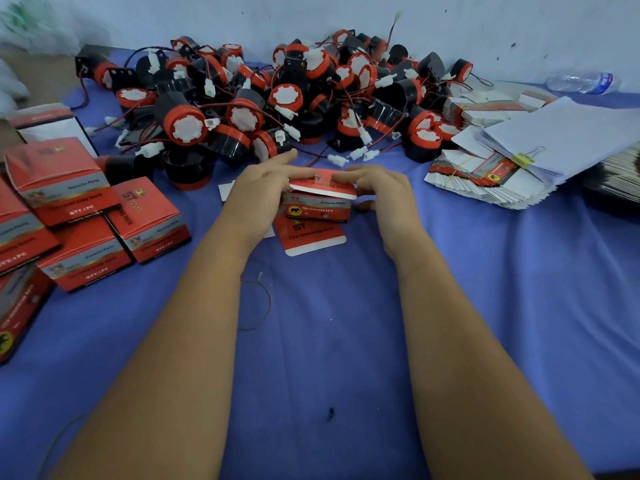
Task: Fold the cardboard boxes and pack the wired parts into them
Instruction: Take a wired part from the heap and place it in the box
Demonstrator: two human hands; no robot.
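Both hands on red cardboard box (317, 206) at table centre: left hand (258, 188) and right hand (382, 192) pinch its lid flap from opp. ends. Box long axis runs left-right; wired parts pile (277, 98) just beyond, equally near both hands.

Leftmost boxes (14, 306) cut off; box print blurred.
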